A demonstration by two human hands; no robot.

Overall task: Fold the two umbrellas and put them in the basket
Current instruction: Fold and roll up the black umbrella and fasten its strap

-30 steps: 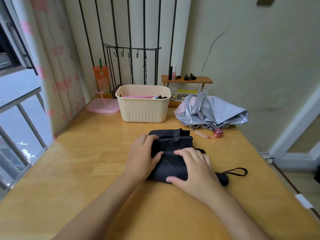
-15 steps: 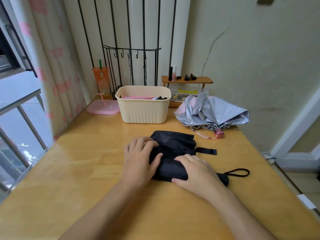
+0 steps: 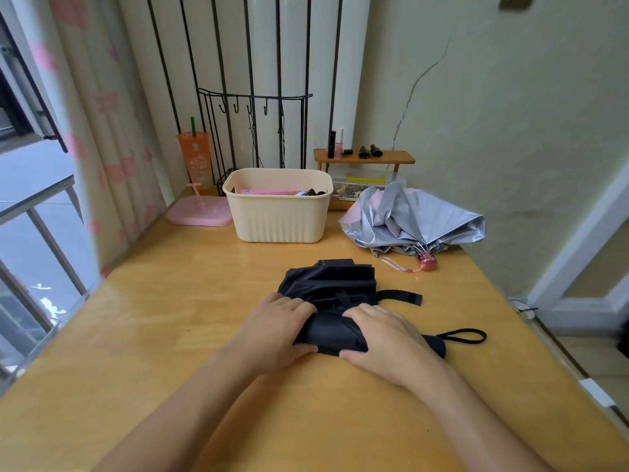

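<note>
Your left hand (image 3: 275, 330) and right hand (image 3: 384, 338), gripping the black fabric umbrella (image 3: 332, 291), have rolled it tighter at the wooden table's (image 3: 153, 335) centre. At the far right corner lies the crumpled silver umbrella (image 3: 418, 216), beside the cream plastic basket (image 3: 279, 216).

I log: basket (image 3: 279, 216), cream, ribbed; before it, black umbrella (image 3: 330, 284) on a honey-yellow table (image 3: 170, 335); right of the basket, silver umbrella (image 3: 418, 216) with pink handle (image 3: 428, 261); left of it, pink tray (image 3: 199, 214), orange cup (image 3: 196, 155) with green straw (image 3: 193, 126), cream curtain (image 3: 112, 148) blotched pink.
</note>
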